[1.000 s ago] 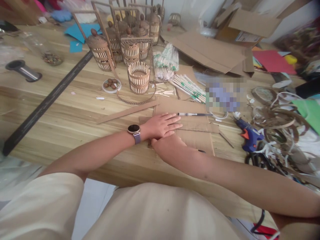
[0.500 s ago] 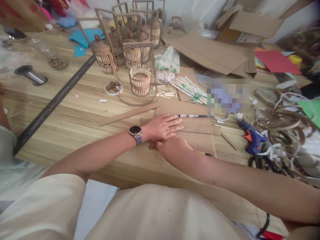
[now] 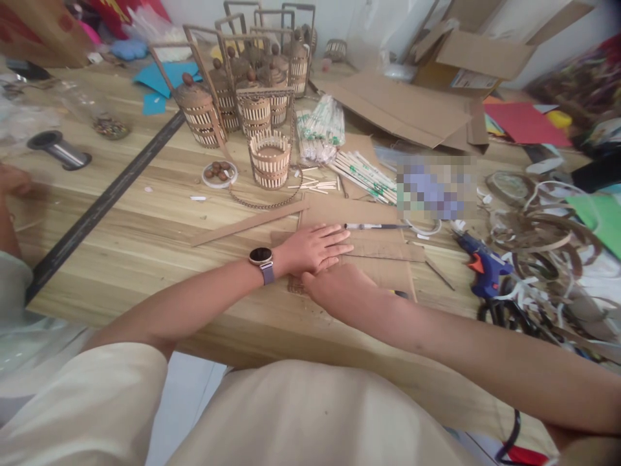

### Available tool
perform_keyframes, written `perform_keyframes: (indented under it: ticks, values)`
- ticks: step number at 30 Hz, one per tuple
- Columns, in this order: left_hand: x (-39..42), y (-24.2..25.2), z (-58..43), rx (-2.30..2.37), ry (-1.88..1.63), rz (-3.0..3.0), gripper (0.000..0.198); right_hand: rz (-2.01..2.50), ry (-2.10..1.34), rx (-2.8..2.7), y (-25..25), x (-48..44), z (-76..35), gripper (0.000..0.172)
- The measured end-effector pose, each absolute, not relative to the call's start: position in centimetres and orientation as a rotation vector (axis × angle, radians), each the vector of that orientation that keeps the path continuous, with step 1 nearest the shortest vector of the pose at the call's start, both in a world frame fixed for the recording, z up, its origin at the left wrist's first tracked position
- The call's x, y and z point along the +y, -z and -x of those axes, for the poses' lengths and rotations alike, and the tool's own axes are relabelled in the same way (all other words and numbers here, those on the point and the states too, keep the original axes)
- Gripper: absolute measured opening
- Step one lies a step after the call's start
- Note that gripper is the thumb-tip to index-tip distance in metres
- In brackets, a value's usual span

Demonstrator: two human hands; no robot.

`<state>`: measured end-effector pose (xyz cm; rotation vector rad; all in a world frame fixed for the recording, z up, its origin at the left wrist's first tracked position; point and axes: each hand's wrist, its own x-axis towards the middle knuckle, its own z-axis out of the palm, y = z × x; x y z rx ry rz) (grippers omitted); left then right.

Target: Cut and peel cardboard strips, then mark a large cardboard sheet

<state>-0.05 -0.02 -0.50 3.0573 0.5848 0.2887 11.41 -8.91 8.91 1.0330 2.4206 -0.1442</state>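
Note:
My left hand [image 3: 320, 249] lies flat with its fingers spread, pressing on a cardboard strip [image 3: 388, 249] that rests over a larger cardboard sheet [image 3: 359, 210]. Against its near side is my right hand [image 3: 334, 285], curled closed; its fingertips and anything inside are hidden. A yellow and black end [image 3: 400, 294] of some tool shows just beyond my right wrist. On the sheet above my fingers is a pen [image 3: 376, 226]. A long pointed cardboard piece [image 3: 247, 223] lies to the left.
A small slatted basket [image 3: 270, 160] stands ahead, before several lidded ones with tall handles. Beside it are a dish of brown beads [image 3: 219, 173] and paper-wrapped sticks [image 3: 366, 176]. To the right lie a blue glue gun [image 3: 485, 265] and tangled strips. Another person's hand [image 3: 14, 180] is at far left.
The view has shifted slightly. My two hands stay nearly in place on the cardboard. At the far left, the other person's hand has come into view.

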Motion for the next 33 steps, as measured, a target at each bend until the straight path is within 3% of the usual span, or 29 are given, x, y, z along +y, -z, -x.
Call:
perform_keyframes:
  ticks: [6, 14, 23, 33]
  values:
    - [0.0, 0.3, 0.1, 0.601, -0.241, -3.046, 0.043, -0.884, -0.013, 2.398, -7.5, -8.7, -10.1, 0.041]
    - [0.1, 0.6, 0.0, 0.567, -0.292, -3.048, 0.043, -0.92, 0.128, 2.298, -8.1, -8.6, -9.6, 0.05]
    - [-0.1, 0.4, 0.2, 0.553, -0.307, -3.042, 0.043, -1.038, 0.16, 2.286, -7.4, -9.3, -11.3, 0.038]
    - [-0.2, 0.3, 0.2, 0.568, -0.274, -3.039, 0.045, -1.198, 0.153, 2.063, -8.6, -11.5, -18.3, 0.048]
